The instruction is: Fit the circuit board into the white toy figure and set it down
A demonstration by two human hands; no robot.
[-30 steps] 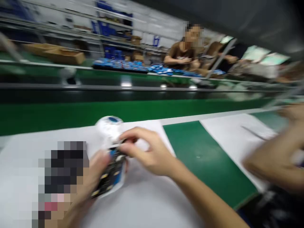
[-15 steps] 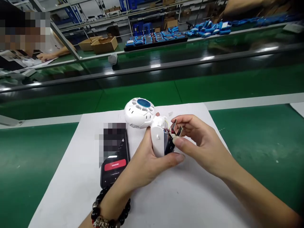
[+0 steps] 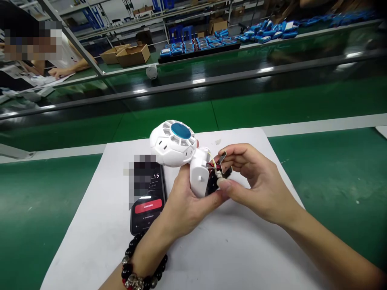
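My left hand (image 3: pixel 184 203) is wrapped round the open handle of a white handheld fan (image 3: pixel 175 146), whose round head with a blue centre points up and to the left. My right hand (image 3: pixel 255 185) pinches a small circuit board (image 3: pixel 222 167) that hangs on thin coloured wires at the handle's open side. Both hands are raised just above a white sheet (image 3: pixel 211 249) on the green bench. A dark bead bracelet (image 3: pixel 137 262) is on my left wrist.
A phone (image 3: pixel 148 201) with a lit screen lies on the white sheet left of my hands. Beyond runs a green conveyor (image 3: pixel 242 108) with a dark rail. Behind it are trays of blue parts (image 3: pixel 196 44), cardboard boxes (image 3: pixel 133 54) and another person's hand (image 3: pixel 59 71) at far left.
The view swung from a blurred look to the right back onto my hands. Since half a second ago the fan head has tilted up a little and my right fingers have closed nearer the handle.
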